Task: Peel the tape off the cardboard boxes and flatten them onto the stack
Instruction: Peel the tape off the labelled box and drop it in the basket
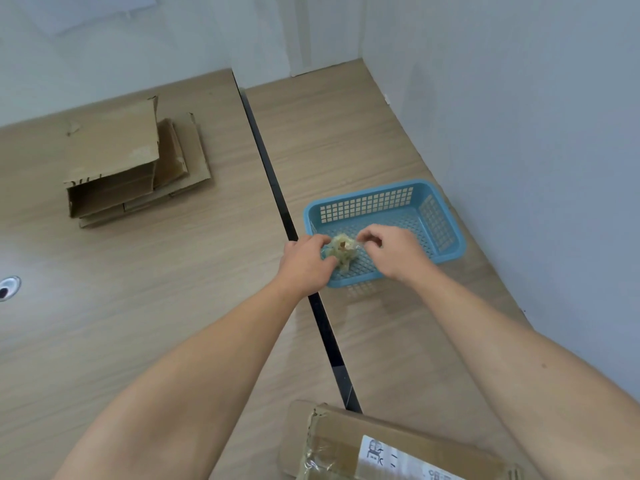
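Two wood-grain tables stand edge to edge with a dark gap (pixel 266 168) between them, and a pale wall (pixel 519 116) runs along the right one. On the left table (pixel 138 289) a stack of flattened cardboard (pixel 138 168) lies toward the far side, its top piece partly sprung open. A round cable grommet (pixel 8 287) sits at the left edge. On the right table (pixel 346 133) a blue mesh basket (pixel 367 194) sits just beside the gap. At the near edge a cardboard box (pixel 398 445) lies across the gap, clear tape still on its top. Its white label (pixel 391 457) carries dark print too small to read.

Both hands are over the basket's near left corner. The left hand (pixel 306 263) grips a crumpled wad of tape (pixel 341 249) between thumb and curled fingers. The right hand (pixel 393 251) pinches the wad's right side. The wad sits between the two hands; whether it touches the basket floor cannot be told. The stack lies well apart, far to the left.
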